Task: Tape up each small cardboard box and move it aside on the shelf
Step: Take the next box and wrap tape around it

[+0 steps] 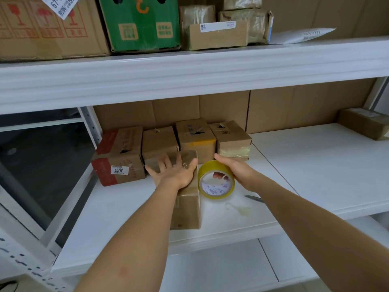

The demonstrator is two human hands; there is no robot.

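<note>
Fingers spread flat, the left hand (pixel 174 172) presses the top of a small cardboard box (pixel 187 209) at centre frame on the white shelf (pixel 315 165), while the right hand (pixel 235 171) grips a yellow tape roll (pixel 216 180) through its core. Light and stiff-looking, the box should handle best held by its side walls.

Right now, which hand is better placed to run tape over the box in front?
The right hand: it already grips the tape roll beside the box, while the left hand presses flat on its top.
</note>
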